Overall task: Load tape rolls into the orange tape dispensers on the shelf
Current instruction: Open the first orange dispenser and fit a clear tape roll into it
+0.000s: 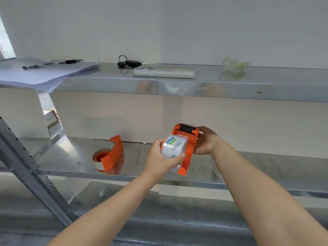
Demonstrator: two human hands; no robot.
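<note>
Clear tape roll (174, 148) partly seated in held orange dispenser (190, 139), above middle shelf (156, 178) front edge; left hand (159, 159) fingers curled round roll, right hand (205, 142) grips dispenser frame. Toward the shelf's left end, second dispenser (114, 155) looks loaded. Judged roughly halfway: this roll not yet threaded.

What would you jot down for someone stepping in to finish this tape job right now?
The left hand grips a clear tape roll, held against the orange dispenser that the right hand holds above the middle shelf. I cannot tell whether the roll is fully seated.
Done: the second dispenser lies on that shelf with a roll in it and looks loaded.
Left: seat this roll, then set the dispenser down. A white roll peeks out behind the right forearm, possibly a spare.
</note>
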